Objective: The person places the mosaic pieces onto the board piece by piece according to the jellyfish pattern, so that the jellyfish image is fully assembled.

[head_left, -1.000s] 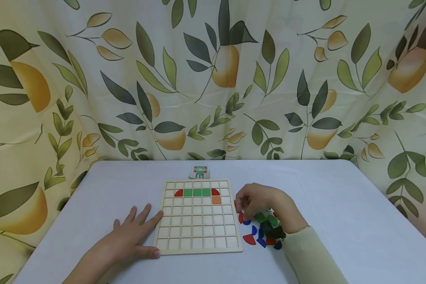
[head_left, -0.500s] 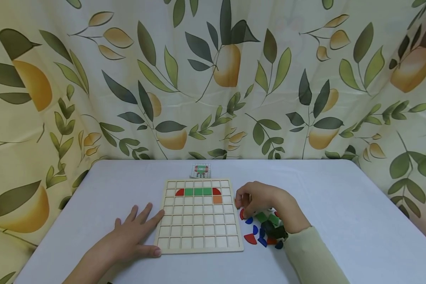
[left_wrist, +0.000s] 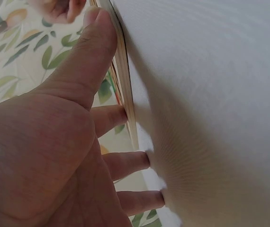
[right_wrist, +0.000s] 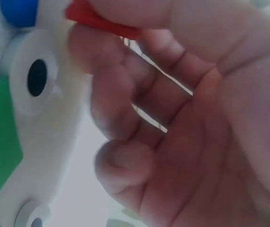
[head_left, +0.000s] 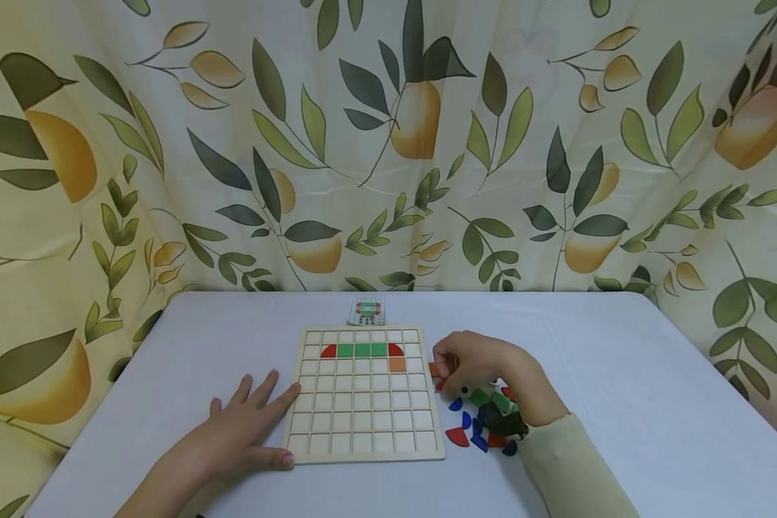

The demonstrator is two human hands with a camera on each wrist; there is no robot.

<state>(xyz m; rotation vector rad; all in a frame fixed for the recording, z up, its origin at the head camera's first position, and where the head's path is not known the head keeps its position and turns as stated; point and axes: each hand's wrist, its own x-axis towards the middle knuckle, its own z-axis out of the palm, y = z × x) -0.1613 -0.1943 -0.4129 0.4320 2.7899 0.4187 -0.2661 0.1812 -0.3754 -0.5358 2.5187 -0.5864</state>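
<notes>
My left hand (head_left: 236,428) lies with spread fingers at the left side of the wooden grid board (head_left: 333,442). Its thumb and index finger touch the board's edge, and in the left wrist view two other fingertips rest on the white cloth. To the right of the board, my right hand (head_left: 482,367) bends over the loose pieces. Thumb and index finger pinch a thin red piece (right_wrist: 104,21), mostly covered by them; the other fingers curl loosely. An orange square (head_left: 434,369) lies by the fingertips. On the board sit green squares (head_left: 362,350), red rounded pieces (head_left: 329,351) and an orange square (head_left: 397,365).
Several loose pieces lie under and before the right hand: blue ones (head_left: 479,443), green ones (head_left: 479,397), a dark one (head_left: 500,420), a red quarter circle (head_left: 457,437). A white disc with a black dot (right_wrist: 31,71) is close by. A pattern card (head_left: 367,311) stands behind the board.
My right fingertips have shifted slightly among the pieces. More of the orange square and a black-dotted white piece now show; the red piece is more covered. My left hand stays put.
</notes>
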